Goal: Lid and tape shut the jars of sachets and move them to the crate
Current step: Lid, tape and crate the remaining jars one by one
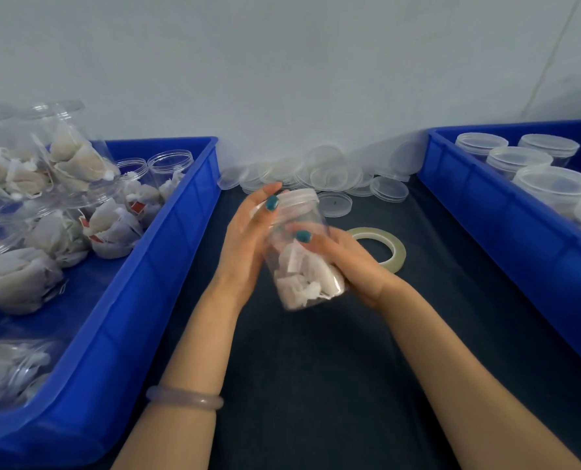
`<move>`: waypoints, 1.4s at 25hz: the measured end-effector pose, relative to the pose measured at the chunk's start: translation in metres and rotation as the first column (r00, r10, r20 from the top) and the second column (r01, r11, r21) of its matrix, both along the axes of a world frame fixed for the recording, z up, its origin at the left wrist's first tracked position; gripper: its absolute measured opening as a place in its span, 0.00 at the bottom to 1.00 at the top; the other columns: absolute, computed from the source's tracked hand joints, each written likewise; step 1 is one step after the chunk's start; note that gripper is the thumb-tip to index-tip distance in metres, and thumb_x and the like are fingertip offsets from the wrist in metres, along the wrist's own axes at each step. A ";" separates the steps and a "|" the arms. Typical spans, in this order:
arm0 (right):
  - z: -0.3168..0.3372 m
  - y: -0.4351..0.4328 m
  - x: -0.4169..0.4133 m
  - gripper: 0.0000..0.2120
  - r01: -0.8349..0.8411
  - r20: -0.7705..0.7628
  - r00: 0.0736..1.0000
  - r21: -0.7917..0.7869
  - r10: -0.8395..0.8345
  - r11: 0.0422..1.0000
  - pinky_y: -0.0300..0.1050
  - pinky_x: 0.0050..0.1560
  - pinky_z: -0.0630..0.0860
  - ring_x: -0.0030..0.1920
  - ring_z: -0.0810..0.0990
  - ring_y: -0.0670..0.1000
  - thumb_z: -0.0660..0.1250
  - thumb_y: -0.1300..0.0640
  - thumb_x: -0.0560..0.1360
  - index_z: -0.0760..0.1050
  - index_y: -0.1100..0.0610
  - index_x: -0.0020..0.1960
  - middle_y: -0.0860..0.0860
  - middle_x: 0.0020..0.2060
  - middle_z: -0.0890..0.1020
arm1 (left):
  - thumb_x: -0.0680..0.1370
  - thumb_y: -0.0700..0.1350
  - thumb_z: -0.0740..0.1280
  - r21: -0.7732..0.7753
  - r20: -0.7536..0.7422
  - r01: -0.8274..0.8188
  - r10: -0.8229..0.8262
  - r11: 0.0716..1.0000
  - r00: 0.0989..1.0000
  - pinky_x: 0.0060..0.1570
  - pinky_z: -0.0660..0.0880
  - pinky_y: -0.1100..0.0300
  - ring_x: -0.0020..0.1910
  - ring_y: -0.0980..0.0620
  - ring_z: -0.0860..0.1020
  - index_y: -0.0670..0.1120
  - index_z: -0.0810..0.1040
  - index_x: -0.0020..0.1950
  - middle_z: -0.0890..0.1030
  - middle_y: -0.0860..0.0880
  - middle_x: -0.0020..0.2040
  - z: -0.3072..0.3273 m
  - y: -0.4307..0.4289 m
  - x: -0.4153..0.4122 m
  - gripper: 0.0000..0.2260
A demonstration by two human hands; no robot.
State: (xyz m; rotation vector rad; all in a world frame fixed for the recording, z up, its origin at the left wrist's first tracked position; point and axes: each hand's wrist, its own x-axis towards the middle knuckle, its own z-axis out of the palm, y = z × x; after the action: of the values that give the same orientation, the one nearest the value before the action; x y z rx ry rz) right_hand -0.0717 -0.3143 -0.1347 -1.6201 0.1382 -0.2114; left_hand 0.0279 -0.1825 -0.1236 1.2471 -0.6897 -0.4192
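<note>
both hands hold clear lidded plastic jar of white sachets (302, 252) tilted at centre: left hand (248, 239) grips near lid, right hand (346, 259) wraps base. translucent tape roll (389, 244) on dark table at 3 o'clock.

Teal nails (272, 202), pale bangle (184, 398) near left hand (245, 239)

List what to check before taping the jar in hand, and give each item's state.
1. Lid on jar: ok, it caps the mouth.
2. Lid fully tightened: cannot tell.
3. Grip: ok, left hand at the lid, right hand round the jar's body.
4. Tape roll at hand: ok, it lies flat on the table just behind the right hand.
5. A hand free for the tape: not ok, both hold the jar.
6. Room in the right crate: cannot tell, only part of it shows.
</note>
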 end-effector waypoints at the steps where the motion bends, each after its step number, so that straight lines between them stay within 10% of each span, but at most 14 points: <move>1: 0.002 0.001 0.001 0.33 0.126 0.020 0.992 -0.191 -0.125 0.973 0.46 0.50 0.78 0.49 0.84 0.47 0.69 0.36 0.61 0.75 0.51 0.61 0.44 0.47 0.85 | 0.59 0.70 0.77 0.025 0.013 -0.019 0.019 1.000 1.000 0.59 0.77 0.48 0.61 0.44 0.80 0.46 0.74 0.69 0.80 0.44 0.64 0.000 -0.001 0.000 0.46; 5: -0.003 0.007 -0.001 0.38 0.299 0.133 0.941 -0.753 -0.310 0.586 0.46 0.45 0.73 0.45 0.77 0.44 0.66 0.28 0.58 0.64 0.40 0.65 0.34 0.42 0.76 | 0.66 0.64 0.77 0.229 0.089 -0.100 0.081 0.968 0.993 0.64 0.75 0.45 0.59 0.52 0.82 0.54 0.77 0.66 0.83 0.52 0.59 -0.003 -0.005 0.004 0.32; 13: -0.010 -0.004 0.001 0.24 0.173 0.057 0.984 -0.532 -0.169 0.829 0.42 0.48 0.75 0.45 0.81 0.41 0.74 0.36 0.57 0.73 0.38 0.50 0.37 0.41 0.82 | 0.68 0.58 0.73 0.204 0.135 -0.095 0.068 0.974 0.989 0.61 0.77 0.56 0.58 0.57 0.81 0.53 0.81 0.63 0.84 0.56 0.57 -0.006 -0.004 -0.003 0.24; 18: -0.013 -0.010 0.003 0.34 0.030 -0.007 0.999 -0.373 -0.035 0.927 0.47 0.61 0.77 0.56 0.81 0.44 0.77 0.42 0.62 0.70 0.45 0.64 0.43 0.54 0.82 | 0.66 0.61 0.76 0.191 0.220 -0.192 0.148 0.963 0.964 0.48 0.77 0.66 0.55 0.62 0.81 0.56 0.79 0.58 0.83 0.57 0.56 -0.003 -0.009 -0.003 0.22; 21: -0.012 -0.024 -0.003 0.42 0.027 -0.039 0.997 -0.656 -0.070 0.754 0.37 0.64 0.69 0.68 0.72 0.47 0.77 0.39 0.64 0.64 0.45 0.73 0.42 0.64 0.75 | 0.63 0.66 0.76 0.200 0.317 -0.305 0.233 0.931 0.919 0.49 0.74 0.70 0.55 0.66 0.78 0.59 0.78 0.55 0.81 0.60 0.55 -0.005 -0.009 -0.003 0.25; 24: -0.016 -0.055 -0.020 0.48 -0.058 -0.212 0.950 -0.839 -0.227 0.541 0.46 0.75 0.57 0.77 0.56 0.50 0.76 0.38 0.67 0.58 0.51 0.78 0.49 0.76 0.61 | 0.63 0.63 0.76 0.152 0.551 -0.455 0.307 0.877 0.776 0.51 0.67 0.78 0.57 0.67 0.74 0.57 0.77 0.55 0.79 0.61 0.56 -0.010 -0.010 -0.003 0.24; 30: -0.024 -0.078 -0.030 0.14 -0.081 -0.223 0.863 -0.947 -0.454 0.310 0.47 0.60 0.67 0.62 0.69 0.52 0.67 0.44 0.78 0.72 0.50 0.59 0.50 0.61 0.74 | 0.68 0.54 0.79 0.091 0.659 -0.480 0.309 0.873 0.686 0.58 0.64 0.77 0.62 0.58 0.73 0.51 0.81 0.56 0.77 0.52 0.61 -0.013 -0.036 0.002 0.20; 35: -0.029 -0.063 -0.025 0.18 -0.012 -0.064 0.904 -0.992 -0.423 0.124 0.47 0.48 0.62 0.44 0.76 0.54 0.52 0.44 0.83 0.71 0.55 0.46 0.49 0.43 0.79 | 0.75 0.53 0.74 0.024 0.800 -0.577 0.331 0.816 0.501 0.66 0.68 0.61 0.68 0.47 0.71 0.46 0.78 0.65 0.74 0.44 0.67 -0.021 -0.048 -0.010 0.21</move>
State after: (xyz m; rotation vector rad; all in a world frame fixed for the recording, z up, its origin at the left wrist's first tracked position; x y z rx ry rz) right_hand -0.0969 -0.3773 -0.1637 -3.0512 0.6266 -0.2606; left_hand 0.0176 -0.2303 -0.1441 1.8586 -0.9848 0.5578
